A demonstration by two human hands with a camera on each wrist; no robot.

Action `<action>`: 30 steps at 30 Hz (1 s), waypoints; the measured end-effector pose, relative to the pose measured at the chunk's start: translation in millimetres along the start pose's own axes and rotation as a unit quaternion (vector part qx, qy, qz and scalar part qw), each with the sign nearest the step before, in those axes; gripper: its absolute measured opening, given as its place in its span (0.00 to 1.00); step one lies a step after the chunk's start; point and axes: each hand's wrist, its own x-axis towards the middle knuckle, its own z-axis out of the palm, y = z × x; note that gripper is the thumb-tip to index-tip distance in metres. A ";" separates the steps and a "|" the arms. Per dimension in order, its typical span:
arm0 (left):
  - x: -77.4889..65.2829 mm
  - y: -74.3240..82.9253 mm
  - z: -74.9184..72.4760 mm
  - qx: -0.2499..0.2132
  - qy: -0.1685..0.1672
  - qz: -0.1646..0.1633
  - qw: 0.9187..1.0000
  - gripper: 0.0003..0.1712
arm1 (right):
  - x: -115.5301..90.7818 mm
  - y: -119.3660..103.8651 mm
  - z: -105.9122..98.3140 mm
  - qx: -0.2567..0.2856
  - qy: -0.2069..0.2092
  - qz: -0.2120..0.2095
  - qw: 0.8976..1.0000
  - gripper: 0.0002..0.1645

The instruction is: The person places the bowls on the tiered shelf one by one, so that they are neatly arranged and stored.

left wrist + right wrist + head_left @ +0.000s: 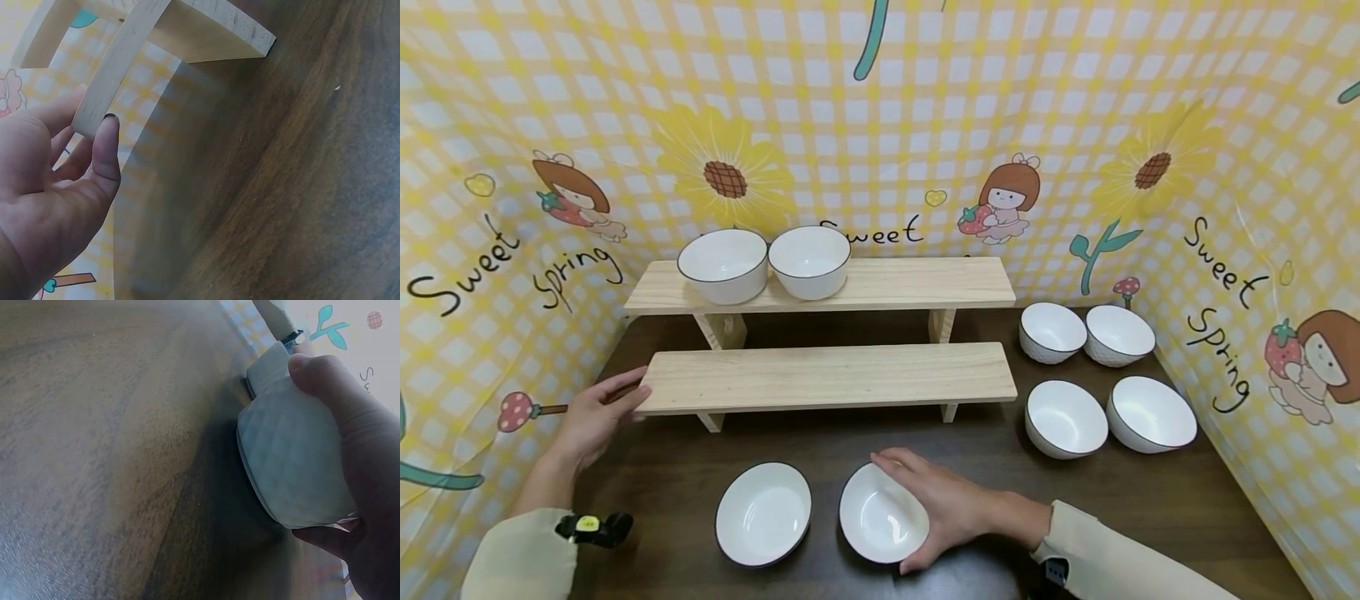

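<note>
In the head view, my right hand (951, 504) grips a white bowl (880, 517) with a dark rim at the front middle of the table. Its diamond-patterned outside shows in the right wrist view, with the thumb on one side and fingers on the other. A second white bowl (763, 515) stands to the left of it, untouched. With thumb and fingers, my left hand (591, 417) pinches the left end of the lower board of a two-step wooden shelf (827, 379). The left wrist view shows that board end (103, 103) between the digits.
Two white bowls, one at the left (726, 271) and one beside it (811, 265), stand on the upper board. Several smaller bowls (1066, 421) sit on the dark table (670, 475) right of the shelf. Yellow checked cloth (880, 125) walls the back and sides.
</note>
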 end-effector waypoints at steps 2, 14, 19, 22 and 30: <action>0.0 -0.2 -0.1 0.003 0.000 -0.002 1.000 0.42 | -0.4 0.0 -0.4 0.001 0.002 0.001 1.000 0.77; -1.6 3.3 2.1 0.001 0.006 -0.007 1.000 0.41 | -6.0 1.9 -12.1 0.022 0.017 0.020 0.999 0.77; -1.0 4.8 3.1 0.009 0.008 -0.010 1.000 0.42 | -9.5 2.1 -19.0 0.023 0.025 0.027 0.999 0.78; -1.3 5.1 3.3 0.016 0.010 -0.013 1.000 0.43 | -12.2 2.1 -22.4 0.021 0.028 0.033 0.999 0.78; -1.7 3.9 2.8 -0.007 0.012 -0.010 1.000 0.41 | -18.8 3.8 -31.5 0.011 0.039 0.034 0.999 0.77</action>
